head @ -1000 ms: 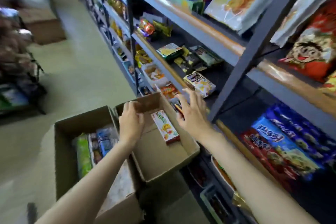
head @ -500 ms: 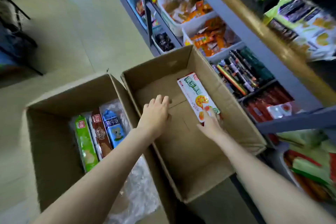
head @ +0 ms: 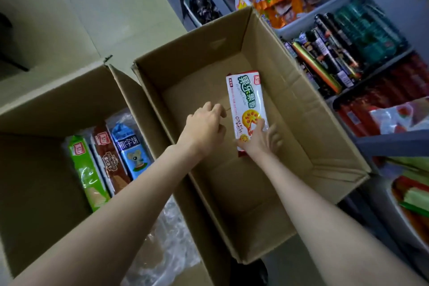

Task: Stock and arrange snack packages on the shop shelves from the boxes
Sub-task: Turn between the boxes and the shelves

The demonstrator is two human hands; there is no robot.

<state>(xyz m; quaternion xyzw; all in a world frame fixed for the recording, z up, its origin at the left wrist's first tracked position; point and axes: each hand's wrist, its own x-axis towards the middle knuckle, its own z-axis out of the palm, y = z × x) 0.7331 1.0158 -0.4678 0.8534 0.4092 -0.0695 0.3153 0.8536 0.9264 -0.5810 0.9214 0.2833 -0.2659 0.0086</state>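
Shelving [head: 380,58] along the right side of the right-hand box, packed with tubs of orange packets, dark tubes and red sticks. Left-hand box [head: 46,104] just beside the right-hand box on its left, flaps touching, with crumpled clear plastic [head: 167,239] near its front corner. Right-hand box [head: 301,109] open and tilted, brown cardboard, nearly bare inside. Three packets standing side by side in the left-hand box: green packet [head: 87,174], brown packet [head: 111,160], blue packet [head: 131,148] nearest the right-hand box. White biscuit packet [head: 247,102] lying on the floor of the right-hand box, toward its shelf-side wall, long axis pointing away. Left hand [head: 204,126] over the middle of the right-hand box, just left of the white packet, fingers curled under and gripping nothing visible. Right hand [head: 260,141] at the near end of the white packet, thumb across its face, fingers spread beneath and beside it, pinching that end.
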